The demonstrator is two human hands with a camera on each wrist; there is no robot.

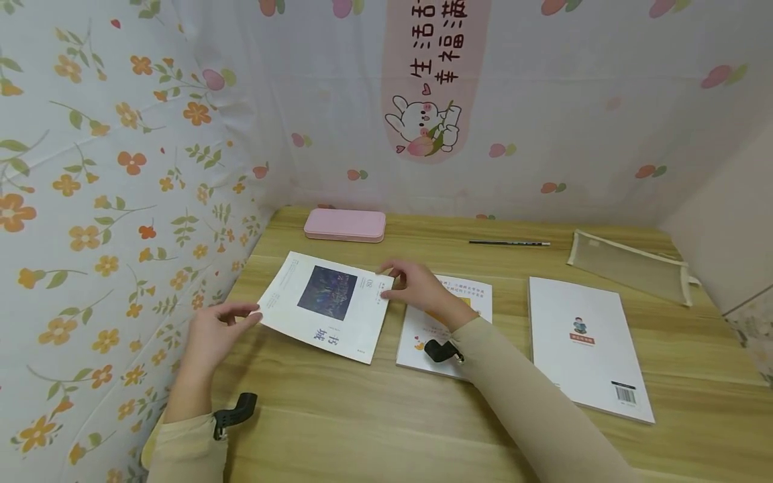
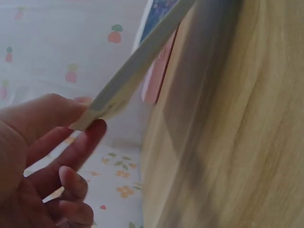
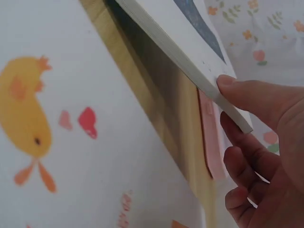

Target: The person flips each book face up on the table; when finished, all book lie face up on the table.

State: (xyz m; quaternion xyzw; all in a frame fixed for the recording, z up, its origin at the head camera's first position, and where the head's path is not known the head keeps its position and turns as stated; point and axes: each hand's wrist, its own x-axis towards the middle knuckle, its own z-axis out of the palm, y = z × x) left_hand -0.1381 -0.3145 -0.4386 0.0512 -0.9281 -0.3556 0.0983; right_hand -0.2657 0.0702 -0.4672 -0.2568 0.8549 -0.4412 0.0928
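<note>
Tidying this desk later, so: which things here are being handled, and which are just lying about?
In hand: book, held at opposite corners by left hand and right hand.

Lying about: chick book, white book, pink case, pencil, mesh pouch.

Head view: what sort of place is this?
Probably a small study desk: a wooden tabletop screened by floral cloth, with a pink pencil case, a pencil and books, one held by both hands.
</note>
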